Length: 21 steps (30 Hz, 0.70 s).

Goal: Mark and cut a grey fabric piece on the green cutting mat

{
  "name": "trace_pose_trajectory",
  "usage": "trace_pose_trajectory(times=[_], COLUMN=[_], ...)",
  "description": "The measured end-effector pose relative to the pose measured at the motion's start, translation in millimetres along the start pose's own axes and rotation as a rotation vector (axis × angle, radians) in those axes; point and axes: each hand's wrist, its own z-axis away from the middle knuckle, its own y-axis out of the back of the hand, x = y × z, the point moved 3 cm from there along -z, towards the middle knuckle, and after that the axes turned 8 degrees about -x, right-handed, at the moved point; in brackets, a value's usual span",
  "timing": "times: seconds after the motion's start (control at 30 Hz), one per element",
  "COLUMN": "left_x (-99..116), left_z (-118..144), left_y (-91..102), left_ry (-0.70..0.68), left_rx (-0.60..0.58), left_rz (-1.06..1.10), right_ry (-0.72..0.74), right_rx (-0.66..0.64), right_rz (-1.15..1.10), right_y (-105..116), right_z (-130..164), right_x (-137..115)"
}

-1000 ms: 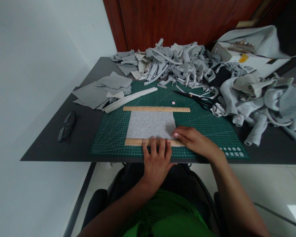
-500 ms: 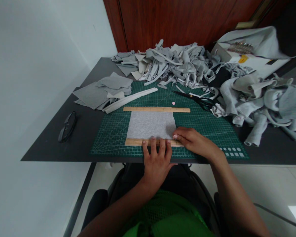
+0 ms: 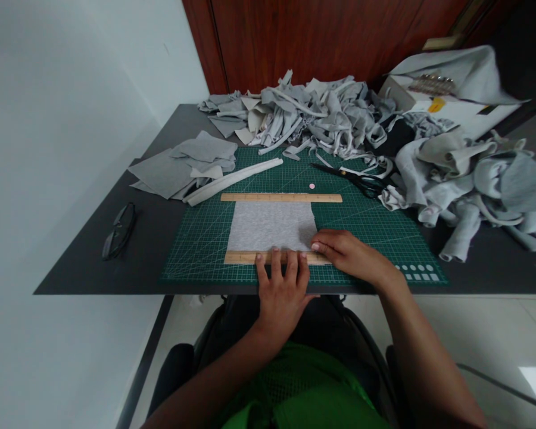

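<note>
While our left hand (image 3: 282, 289) lies flat with fingers spread on the near wooden ruler (image 3: 245, 257), our right hand (image 3: 346, 253) presses its curled fingertips on the same ruler's end, just beside the left; neither hand grips anything. Directly beyond our fingers lies the grey cloth (image 3: 270, 226), a soft, flat, nearly square knit piece, its near edge under the ruler. A second ruler (image 3: 280, 198), thin, straight and pale, bounds the cloth's far edge. Both rest on a green cutting mat (image 3: 370, 229) printed with a white grid; its markings are too small for us to read. Past our right hand lie black scissors (image 3: 355, 176) and a heap of grey scraps (image 3: 321, 113); beyond our left, flat cloth pieces (image 3: 178, 167) and dark glasses (image 3: 118, 229) on the dull black worktop (image 3: 78, 262). Compared with half a second ago, our hands and the cloth have kept their places.
</note>
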Motion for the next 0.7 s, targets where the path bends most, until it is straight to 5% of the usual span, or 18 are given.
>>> trace_pose_trajectory(times=[0.7], left_x=[2.0], left_z=[3.1], left_y=[0.5], left_ry=[-0.013], left_rx=[-0.011], left_rz=[-0.026], right_ry=[-0.039], right_rx=[-0.001], right_rz=[-0.025], right_y=[-3.4], right_z=[2.0], right_x=[6.2])
